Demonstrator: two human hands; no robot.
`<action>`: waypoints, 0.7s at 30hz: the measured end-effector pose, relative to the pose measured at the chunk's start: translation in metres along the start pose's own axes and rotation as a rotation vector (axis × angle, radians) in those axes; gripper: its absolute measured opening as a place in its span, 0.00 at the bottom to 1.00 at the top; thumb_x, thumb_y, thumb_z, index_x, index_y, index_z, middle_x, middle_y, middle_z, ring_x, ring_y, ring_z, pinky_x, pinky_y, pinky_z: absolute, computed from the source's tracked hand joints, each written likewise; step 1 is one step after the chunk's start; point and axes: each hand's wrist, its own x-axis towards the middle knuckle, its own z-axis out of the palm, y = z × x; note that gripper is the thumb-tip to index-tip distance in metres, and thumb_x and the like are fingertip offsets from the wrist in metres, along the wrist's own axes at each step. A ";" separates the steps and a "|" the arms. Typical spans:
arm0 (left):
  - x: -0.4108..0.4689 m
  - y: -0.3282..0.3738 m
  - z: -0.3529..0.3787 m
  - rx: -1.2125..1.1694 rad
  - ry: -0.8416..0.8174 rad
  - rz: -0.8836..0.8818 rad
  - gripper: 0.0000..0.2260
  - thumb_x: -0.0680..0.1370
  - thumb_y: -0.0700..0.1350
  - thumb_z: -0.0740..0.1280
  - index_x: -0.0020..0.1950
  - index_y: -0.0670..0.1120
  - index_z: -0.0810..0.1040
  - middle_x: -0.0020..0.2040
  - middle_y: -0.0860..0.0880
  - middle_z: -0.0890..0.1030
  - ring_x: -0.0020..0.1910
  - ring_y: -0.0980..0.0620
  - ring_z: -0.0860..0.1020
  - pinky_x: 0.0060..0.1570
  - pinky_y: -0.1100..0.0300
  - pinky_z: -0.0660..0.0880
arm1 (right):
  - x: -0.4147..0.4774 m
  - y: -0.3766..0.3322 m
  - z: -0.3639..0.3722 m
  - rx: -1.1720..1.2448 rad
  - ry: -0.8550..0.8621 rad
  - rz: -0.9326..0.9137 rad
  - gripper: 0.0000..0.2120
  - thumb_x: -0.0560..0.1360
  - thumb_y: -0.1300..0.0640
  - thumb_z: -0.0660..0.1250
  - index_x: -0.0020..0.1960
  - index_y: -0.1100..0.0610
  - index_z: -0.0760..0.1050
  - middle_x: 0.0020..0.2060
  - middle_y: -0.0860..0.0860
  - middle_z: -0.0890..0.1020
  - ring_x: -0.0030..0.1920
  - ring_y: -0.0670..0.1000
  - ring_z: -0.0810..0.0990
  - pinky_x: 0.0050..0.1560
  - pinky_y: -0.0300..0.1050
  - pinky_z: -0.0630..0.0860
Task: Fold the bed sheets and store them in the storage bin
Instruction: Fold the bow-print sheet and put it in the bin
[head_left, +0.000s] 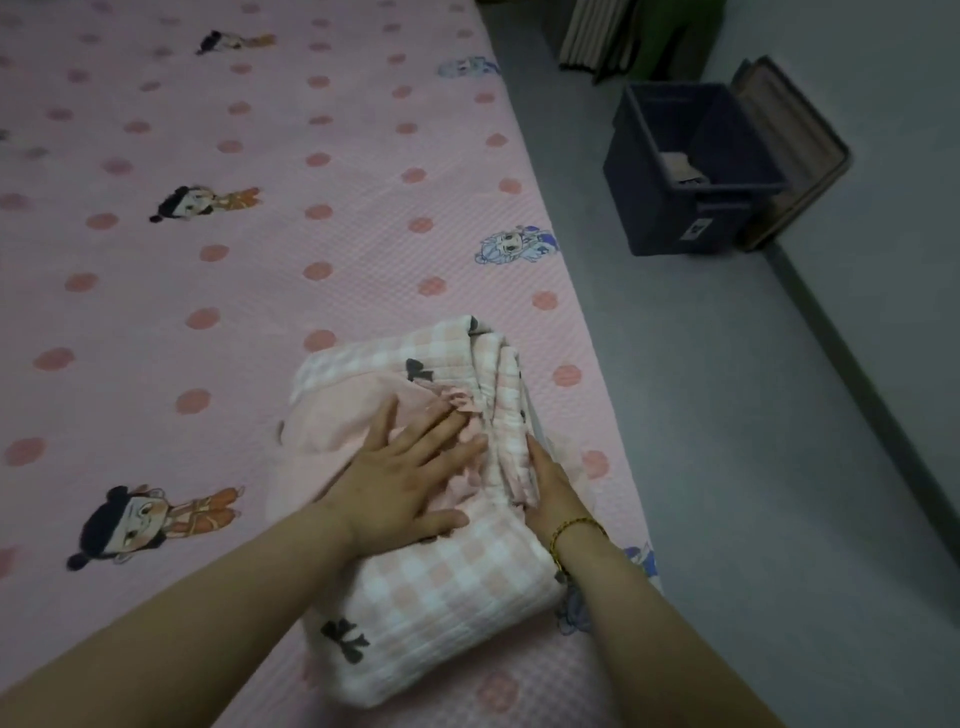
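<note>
Folded pink-and-white checked bed sheet (441, 587) lying near the right edge of a pink dotted bed (260, 260) printed with cartoon figures. Left grip (410, 478) flat on top of the bundle, fingers spread. Right grip (553, 491) against its right side, fingertips partly hidden among the folds, beaded bracelet (571, 530) at the wrist. Well apart, on the grey floor (727, 415), an open dark storage bin (660, 218), lid (800, 150) leaning behind it.
</note>
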 end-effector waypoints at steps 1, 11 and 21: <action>0.005 -0.001 0.003 -0.015 0.005 0.016 0.31 0.77 0.67 0.40 0.76 0.55 0.48 0.69 0.48 0.66 0.76 0.51 0.44 0.68 0.43 0.44 | -0.003 0.001 -0.002 0.041 0.002 -0.001 0.32 0.77 0.63 0.61 0.74 0.48 0.49 0.72 0.52 0.62 0.70 0.51 0.63 0.67 0.36 0.59; 0.085 -0.010 0.014 0.038 0.022 0.074 0.44 0.62 0.72 0.39 0.73 0.53 0.38 0.74 0.48 0.43 0.75 0.47 0.43 0.64 0.52 0.25 | -0.030 -0.019 0.027 -0.200 0.287 0.314 0.39 0.75 0.35 0.54 0.75 0.48 0.38 0.76 0.49 0.41 0.75 0.52 0.42 0.72 0.61 0.43; 0.112 0.000 0.048 0.016 0.055 0.030 0.31 0.74 0.59 0.42 0.73 0.49 0.61 0.74 0.46 0.62 0.72 0.46 0.64 0.67 0.55 0.31 | 0.011 0.041 0.068 -0.131 0.342 0.416 0.50 0.60 0.26 0.41 0.75 0.51 0.35 0.75 0.52 0.40 0.75 0.52 0.40 0.73 0.57 0.48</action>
